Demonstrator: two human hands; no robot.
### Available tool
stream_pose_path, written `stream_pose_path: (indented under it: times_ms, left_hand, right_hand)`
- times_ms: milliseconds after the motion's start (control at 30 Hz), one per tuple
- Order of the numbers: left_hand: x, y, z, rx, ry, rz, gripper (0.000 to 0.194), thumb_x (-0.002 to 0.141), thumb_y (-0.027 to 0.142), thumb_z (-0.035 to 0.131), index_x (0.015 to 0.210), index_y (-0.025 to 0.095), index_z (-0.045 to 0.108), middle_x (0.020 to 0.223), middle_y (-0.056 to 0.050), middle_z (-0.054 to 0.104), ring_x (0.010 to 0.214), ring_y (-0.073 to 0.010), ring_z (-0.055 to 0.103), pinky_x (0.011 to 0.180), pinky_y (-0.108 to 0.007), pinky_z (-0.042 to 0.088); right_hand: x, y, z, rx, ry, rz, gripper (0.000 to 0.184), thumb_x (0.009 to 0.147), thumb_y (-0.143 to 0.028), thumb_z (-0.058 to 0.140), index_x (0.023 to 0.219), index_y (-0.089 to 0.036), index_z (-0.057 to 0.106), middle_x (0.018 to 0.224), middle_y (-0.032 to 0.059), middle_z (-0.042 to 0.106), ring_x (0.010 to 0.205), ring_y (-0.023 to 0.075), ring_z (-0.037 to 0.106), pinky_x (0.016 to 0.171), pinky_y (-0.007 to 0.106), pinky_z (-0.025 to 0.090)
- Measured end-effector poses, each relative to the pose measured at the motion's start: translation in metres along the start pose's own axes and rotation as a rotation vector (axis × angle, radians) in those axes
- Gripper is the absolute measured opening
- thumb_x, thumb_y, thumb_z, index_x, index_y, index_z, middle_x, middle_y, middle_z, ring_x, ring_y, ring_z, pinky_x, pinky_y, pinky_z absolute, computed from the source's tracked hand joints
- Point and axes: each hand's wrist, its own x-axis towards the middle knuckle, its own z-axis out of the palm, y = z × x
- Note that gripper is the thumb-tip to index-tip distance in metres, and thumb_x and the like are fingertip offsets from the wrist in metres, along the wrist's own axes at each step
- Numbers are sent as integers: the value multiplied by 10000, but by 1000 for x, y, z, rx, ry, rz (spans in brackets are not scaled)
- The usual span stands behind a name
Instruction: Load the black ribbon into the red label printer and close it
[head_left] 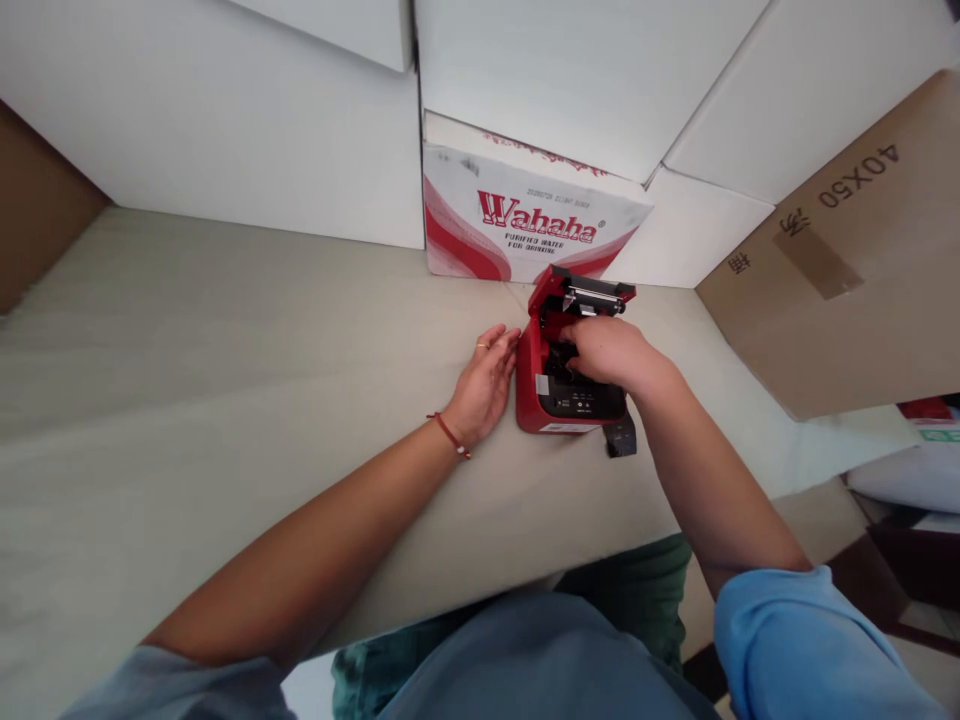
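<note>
Reaching into the red machine [529,398], the right hand [606,348] has bent fingers; I cannot tell if they hold anything. The left hand [486,388], loosely open and empty, is just beside it.

Smooth, probably plastic device casing [529,395]

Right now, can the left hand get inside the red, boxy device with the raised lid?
Probably only awkwardly: the lid is up and the left hand lies open beside the red, boxy device, but the right hand reaches inside, crowding the opening.
</note>
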Motion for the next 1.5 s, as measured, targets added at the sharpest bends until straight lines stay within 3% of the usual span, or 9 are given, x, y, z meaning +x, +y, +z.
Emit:
stream_pose_path:
  times_ms: [67, 200, 367, 500, 600, 733, 900, 1267, 1500]
  left_hand:
    - [3, 0, -2, -15, 24, 16, 139, 962, 271, 778, 1000, 261, 645, 1285, -31, 747, 1358, -187, 677, 1370, -393, 370]
    - [7, 1, -7, -33, 17, 13, 288, 956, 232, 808, 783, 226, 579, 1073, -15, 759, 1126, -141, 719, 1294, -344, 448]
    - [7, 2, -6, -12, 18, -5, 272, 929, 380, 884, 817, 208, 706, 1005, -49, 798, 1131, -184, 737, 1265, -390, 482]
    - [7, 2, -6, 21, -24, -3, 324, 877, 349, 898, 694, 196, 679, 983, -71, 799, 1184, -218, 737, 1254, -408, 487]
    - [8, 3, -7, 33, -37, 10, 188, 826, 202, 835, 698, 192, 698, 1011, -60, 793, 1193, -208, 732, 1274, -410, 473]
    - [8, 3, -7, 36, -16, 18, 64, 822, 155, 774, 778, 199, 758, 1031, -52, 800, 1200, -209, 732, 1293, -436, 467]
    - [6, 4, -7, 49, -36, -6, 74, 815, 162, 846, 842, 189, 782, 1067, -57, 810, 1154, -185, 741, 1315, -424, 450]
    - [7, 6, -7, 17, -49, -11, 117, 816, 232, 906, 828, 196, 795, 1002, -50, 813, 1146, -196, 749, 1275, -396, 478]
    - [6, 4, -7, 36, -70, 34, 504, 855, 460, 933, 589, 218, 581, 880, -63, 787, 1237, -254, 739, 1280, -449, 484]
  right_hand:
    - [2, -1, 3, 13, 19, 19, 377, 931, -229, 718, 1295, -212, 812, 1309, 178, 822, 1195, 376, 752, 812, 386, 535]
    - [-1, 1, 7, 72, 68, 32, 327, 931, -248, 730, 1249, -198, 792, 1261, 164, 828, 1112, 331, 762, 785, 359, 514]
    - [-22, 20, 11, 295, 138, 22, 175, 944, -198, 661, 1072, -188, 779, 1043, 85, 840, 887, 226, 744, 739, 317, 499]
    - [-41, 40, 16, 625, 217, 77, 218, 959, -187, 615, 1072, -190, 802, 956, 47, 836, 791, 196, 731, 752, 315, 531]
    - [-44, 41, 19, 529, 248, 78, 288, 986, -210, 634, 1200, -212, 828, 1114, 64, 863, 905, 225, 764, 872, 357, 552]
    - [-32, 28, 19, 369, 133, -24, 363, 1002, -185, 637, 1311, -239, 820, 1291, 74, 853, 1128, 263, 775, 977, 368, 542]
    - [-19, 18, 11, 178, 16, -34, 395, 978, -239, 695, 1356, -256, 807, 1296, 92, 850, 1124, 303, 773, 872, 366, 535]
    - [-15, 14, 18, -19, 84, -51, 351, 943, -286, 758, 1288, -242, 806, 1235, 126, 856, 1118, 356, 786, 766, 383, 519]
    - [-15, 11, 17, -40, 92, -52, 294, 947, -227, 721, 1220, -234, 830, 1149, 140, 859, 1058, 335, 789, 749, 371, 504]
